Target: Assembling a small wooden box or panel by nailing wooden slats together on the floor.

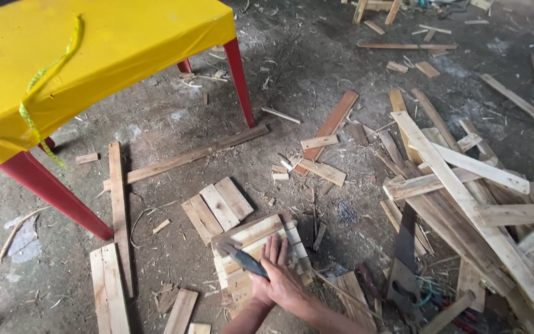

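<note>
A hammer [242, 260] is gripped in a closed hand [262, 288], and the other hand [282, 272] (fingers spread flat) is pressed on a small wooden frame [256, 250].

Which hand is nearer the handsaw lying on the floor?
Right. The right hand, gripping a hammer on the wood panel, lies left of the handsaw. The left hand is out of view.
</note>
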